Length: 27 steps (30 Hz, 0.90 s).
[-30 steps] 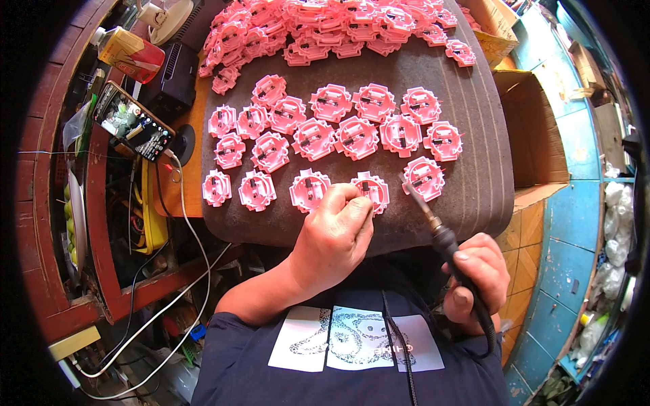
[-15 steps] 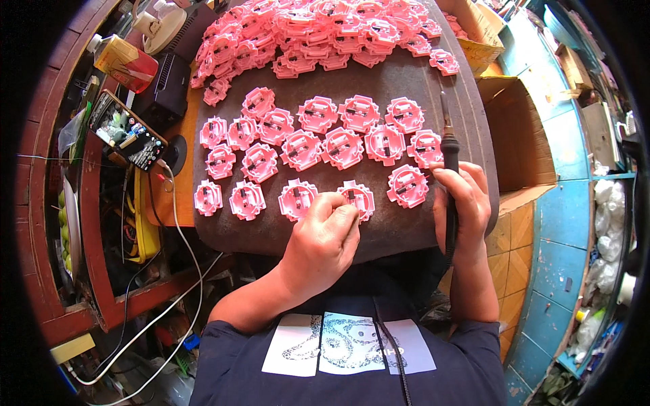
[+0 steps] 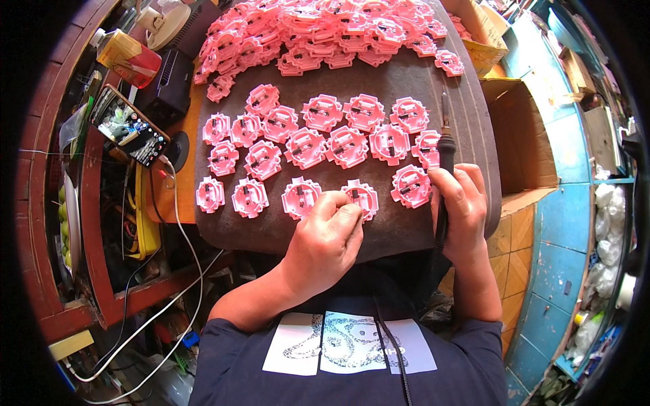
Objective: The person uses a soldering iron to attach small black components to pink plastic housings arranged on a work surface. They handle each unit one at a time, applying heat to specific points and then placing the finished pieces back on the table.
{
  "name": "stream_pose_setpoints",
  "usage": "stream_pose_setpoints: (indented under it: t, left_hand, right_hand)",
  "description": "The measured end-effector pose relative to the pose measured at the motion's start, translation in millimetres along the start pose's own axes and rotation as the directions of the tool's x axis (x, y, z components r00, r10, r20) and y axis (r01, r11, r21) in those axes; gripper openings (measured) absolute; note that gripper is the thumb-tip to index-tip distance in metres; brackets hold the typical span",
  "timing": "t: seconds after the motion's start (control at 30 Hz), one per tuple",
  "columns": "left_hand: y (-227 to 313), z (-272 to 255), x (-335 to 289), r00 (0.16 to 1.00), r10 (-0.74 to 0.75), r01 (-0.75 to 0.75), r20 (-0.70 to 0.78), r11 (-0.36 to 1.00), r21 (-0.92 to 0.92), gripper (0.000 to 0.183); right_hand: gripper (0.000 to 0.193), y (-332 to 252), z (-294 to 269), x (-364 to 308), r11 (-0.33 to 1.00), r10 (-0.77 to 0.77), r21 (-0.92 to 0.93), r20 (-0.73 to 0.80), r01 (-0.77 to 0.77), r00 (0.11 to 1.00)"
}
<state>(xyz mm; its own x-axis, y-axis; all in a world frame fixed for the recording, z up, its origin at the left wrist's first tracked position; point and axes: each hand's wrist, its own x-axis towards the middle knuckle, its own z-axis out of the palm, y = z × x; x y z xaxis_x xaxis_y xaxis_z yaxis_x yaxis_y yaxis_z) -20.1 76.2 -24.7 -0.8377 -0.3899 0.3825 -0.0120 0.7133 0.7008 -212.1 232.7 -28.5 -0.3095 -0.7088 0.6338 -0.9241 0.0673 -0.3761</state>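
Note:
My left hand [image 3: 326, 230] is closed in a pinch at the near left edge of a pink plastic part [image 3: 365, 201] in the front row. Whatever lies between those fingertips is hidden. In my right hand [image 3: 466, 207] is a black-handled soldering iron [image 3: 446, 154], its thin tip pointing away from me over the dark board [image 3: 379, 233]. A pink round part [image 3: 411, 186] with small black pieces inside lies just left of the right hand. Several similar parts lie in rough rows, among them one [image 3: 301, 197] beside the left knuckles.
A big heap of pink parts [image 3: 325, 30] covers the board's far end. Open cardboard boxes [image 3: 521, 135] stand at the right. On the left are a propped phone [image 3: 128, 127], a bottle [image 3: 128, 59] with red liquid, and a white cable [image 3: 186, 237].
The soldering iron has tilted a little, its handle end swinging left with my right hand. My left hand keeps its pinch at the same part. The whole view has shifted slightly.

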Motion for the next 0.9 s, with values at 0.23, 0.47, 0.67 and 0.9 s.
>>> stream_pose_setpoints:
  t: [0.23, 0.47, 0.67, 0.9]
  left_hand:
    - [1, -1, 1, 1.000, 0.012, -0.012, -0.007, 1.000, 0.014, 0.021]
    - [1, 1, 0, 1.000, -0.005, 0.005, -0.007, 1.000, 0.011, 0.021]
    - [1, 0, 0, 1.000, -0.007, 0.007, 0.001, 1.000, 0.015, 0.023]
    - [2, 0, -1, 1.000, -0.022, 0.022, -0.002, 1.000, -0.001, 0.023]
  right_hand:
    - [0.048, -4, -3, -7, 1.000, 0.004, -0.004, -0.001, -0.004, 1.000]
    - [0.050, 1, 2, -11, 1.000, 0.007, 0.014, -0.016, -0.007, 1.000]
    - [0.051, -2, 0, -12, 1.000, 0.019, 0.019, -0.001, -0.019, 1.000]
    - [0.053, 0, 0, -13, 1.000, 0.018, 0.012, 0.022, -0.018, 1.000]
